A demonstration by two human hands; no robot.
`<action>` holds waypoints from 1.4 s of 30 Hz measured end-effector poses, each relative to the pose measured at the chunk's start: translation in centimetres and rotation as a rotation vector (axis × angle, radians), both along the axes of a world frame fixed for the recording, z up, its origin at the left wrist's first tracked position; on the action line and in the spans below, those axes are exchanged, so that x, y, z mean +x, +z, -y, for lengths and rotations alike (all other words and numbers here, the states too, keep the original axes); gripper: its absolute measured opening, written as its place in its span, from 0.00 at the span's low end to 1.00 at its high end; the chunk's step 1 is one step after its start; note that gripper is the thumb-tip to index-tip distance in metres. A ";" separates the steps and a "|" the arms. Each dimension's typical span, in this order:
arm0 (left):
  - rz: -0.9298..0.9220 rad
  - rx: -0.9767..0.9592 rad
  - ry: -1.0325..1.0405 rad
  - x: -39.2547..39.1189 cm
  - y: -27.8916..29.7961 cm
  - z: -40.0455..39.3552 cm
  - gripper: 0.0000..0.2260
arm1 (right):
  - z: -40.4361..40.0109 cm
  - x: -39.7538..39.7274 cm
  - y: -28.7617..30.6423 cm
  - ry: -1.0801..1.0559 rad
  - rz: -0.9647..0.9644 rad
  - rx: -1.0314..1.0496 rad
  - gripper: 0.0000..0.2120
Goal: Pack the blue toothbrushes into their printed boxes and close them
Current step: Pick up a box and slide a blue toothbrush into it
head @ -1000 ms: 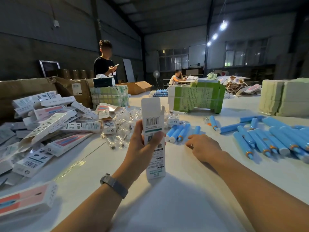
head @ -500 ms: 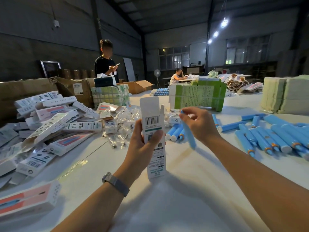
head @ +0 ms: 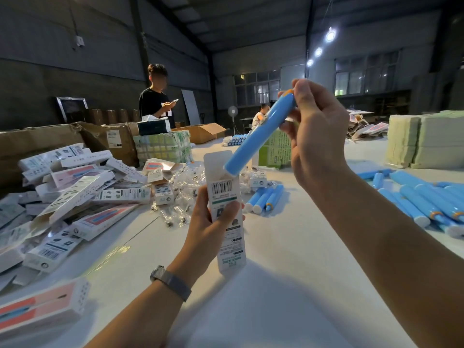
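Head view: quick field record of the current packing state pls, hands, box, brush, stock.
left hand: grips the white printed cardboard box upright, top flap open
right hand: holds the blue cylindrical plastic toothbrush handle tilted, orange-ringed end up
insertion: lower brush end at the box mouth, not yet inside
loose blue handles: lying on the white table, right side
box pile: left side of table

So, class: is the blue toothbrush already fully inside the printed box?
No, the blue toothbrush only meets the printed box at its open top.
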State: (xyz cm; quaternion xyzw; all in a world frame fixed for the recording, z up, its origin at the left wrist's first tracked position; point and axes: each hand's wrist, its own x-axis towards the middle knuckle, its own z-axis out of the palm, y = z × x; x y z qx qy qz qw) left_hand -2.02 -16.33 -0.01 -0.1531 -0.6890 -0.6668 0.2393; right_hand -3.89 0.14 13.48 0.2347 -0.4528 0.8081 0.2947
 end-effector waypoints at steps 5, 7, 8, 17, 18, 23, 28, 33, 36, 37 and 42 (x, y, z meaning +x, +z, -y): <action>-0.034 -0.046 0.014 0.0 0.0 -0.2 0.13 | 0.7 0.8 0.0 -0.187 -0.161 0.195 0.07; -0.043 -0.055 0.016 0.0 -0.1 -0.2 0.12 | 0.9 1.0 0.1 -0.217 -0.207 0.247 0.07; -0.046 -0.063 0.020 0.0 -0.2 -0.2 0.12 | 1.0 1.1 0.1 -0.229 -0.223 0.268 0.07; -0.142 -0.199 0.008 0.6 -0.2 -1.1 0.09 | 0.6 1.3 0.6 -0.412 -0.361 0.427 0.05; -0.148 -0.209 0.018 0.7 -0.1 -1.2 0.09 | 0.8 1.2 0.3 -0.443 -0.370 0.469 0.06; -0.116 -0.110 0.028 0.5 -0.1 -1.1 0.13 | 1.6 0.2 -1.0 -0.505 -0.400 0.662 0.07; -0.109 -0.063 0.074 0.2 -0.2 -1.1 0.09 | 1.6 -1.4 -3.0 -0.512 -0.334 0.885 0.10; -0.177 -0.062 0.141 -0.3 -0.1 -0.7 0.07 | 2.6 -2.3 -5.6 -0.525 -0.385 1.109 0.21; -0.222 -0.098 0.238 -0.9 -0.2 -0.3 0.11 | 3.3 -2.7 -7.1 -0.465 -0.362 1.086 0.20; -0.224 -0.102 0.284 -1.1 -0.2 -0.1 0.12 | 3.5 -2.9 -7.6 -0.444 -0.338 0.998 0.18; -0.217 -0.095 0.439 -2.2 -0.6 1.0 0.11 | 4.1 -5.5 -11.0 -0.294 -0.027 1.080 0.12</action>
